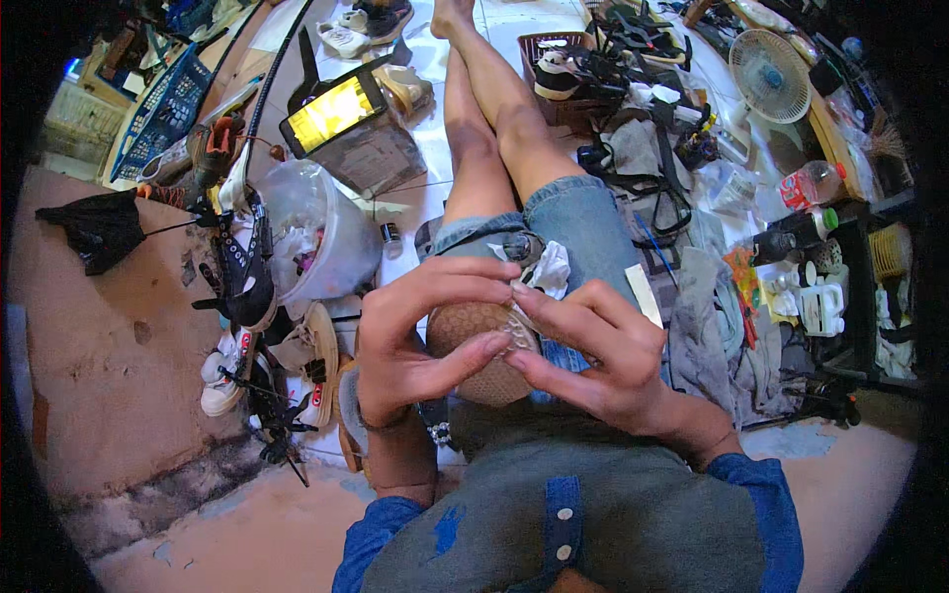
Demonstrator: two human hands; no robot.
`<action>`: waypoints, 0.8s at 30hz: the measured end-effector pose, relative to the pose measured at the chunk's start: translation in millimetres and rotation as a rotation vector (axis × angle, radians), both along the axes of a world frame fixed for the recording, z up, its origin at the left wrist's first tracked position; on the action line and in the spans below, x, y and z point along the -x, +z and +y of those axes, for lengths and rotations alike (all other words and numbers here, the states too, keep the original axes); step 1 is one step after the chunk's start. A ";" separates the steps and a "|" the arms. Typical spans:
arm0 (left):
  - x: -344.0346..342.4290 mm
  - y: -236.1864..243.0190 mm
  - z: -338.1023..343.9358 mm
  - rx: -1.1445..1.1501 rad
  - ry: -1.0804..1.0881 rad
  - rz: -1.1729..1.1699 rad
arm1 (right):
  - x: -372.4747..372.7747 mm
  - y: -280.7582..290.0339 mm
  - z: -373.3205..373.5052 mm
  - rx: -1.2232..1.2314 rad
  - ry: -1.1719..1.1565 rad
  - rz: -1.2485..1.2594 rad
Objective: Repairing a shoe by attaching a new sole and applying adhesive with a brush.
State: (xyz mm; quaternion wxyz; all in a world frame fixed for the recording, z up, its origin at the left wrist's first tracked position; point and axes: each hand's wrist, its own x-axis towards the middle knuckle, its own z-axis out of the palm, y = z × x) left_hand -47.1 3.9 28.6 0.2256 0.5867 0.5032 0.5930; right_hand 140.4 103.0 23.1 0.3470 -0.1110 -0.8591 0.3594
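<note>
A shoe (479,368) with a brown, textured sole is held over my lap, sole side up. My left hand (420,321) curves round it from the left, its thumb pressing near a pale, stitch-like strip on the edge. From the right, my right hand (598,361) grips the same edge, thumb and fingertips almost meeting those of my left. Any thread or small tool between the fingertips is too small to make out. A crumpled white scrap (550,271) lies on my denim shorts (583,222), just beyond the right fingers.
Left of my legs stand a translucent tub (331,242) and a lit phone (334,114) on a clear box (371,158). Several shoes lie about, including a white sneaker (222,376). To the right are grey cloths (697,336), a plastic bottle (811,186) and a fan (769,76).
</note>
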 end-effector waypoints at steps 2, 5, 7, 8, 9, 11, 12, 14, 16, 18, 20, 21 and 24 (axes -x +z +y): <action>-1.8 -4.3 0.5 -0.007 0.061 0.009 | 0.6 0.9 1.0 0.015 0.001 -0.001; -4.9 -6.7 0.3 -0.040 0.083 0.026 | -2.1 1.3 0.8 0.006 -0.006 -0.023; -7.7 -5.8 1.4 -0.048 0.084 0.025 | -3.1 0.7 0.7 0.051 0.012 -0.018; -8.8 -5.6 2.0 -0.056 0.086 0.024 | -3.9 0.7 1.1 0.052 0.012 -0.019; -8.1 -6.1 2.6 -0.055 0.088 0.023 | -3.9 1.2 1.4 0.036 0.009 -0.019; -6.0 -8.7 4.4 -0.072 0.075 0.070 | -2.8 1.5 1.4 0.021 0.008 -0.022; -7.4 -10.1 5.2 -0.071 0.074 0.071 | -3.2 0.8 1.9 0.017 0.001 -0.020; -10.3 -12.5 6.6 -0.077 0.105 0.051 | -3.6 -1.6 1.7 0.014 -0.006 -0.019; -9.9 -12.5 8.6 -0.084 0.110 0.070 | -2.5 -3.4 0.8 -0.016 -0.044 -0.005; -10.1 -12.1 9.2 -0.091 0.119 0.090 | -3.1 -1.9 -0.1 -0.021 -0.051 -0.017; -10.8 -11.1 9.0 -0.080 0.140 0.108 | -2.8 0.3 -0.2 -0.025 -0.055 -0.027; -11.0 -10.7 8.7 -0.079 0.140 0.106 | -2.5 0.9 -0.3 -0.023 -0.054 -0.024; -10.1 -10.3 7.9 -0.074 0.151 0.139 | -1.2 0.5 1.2 -0.001 -0.044 -0.024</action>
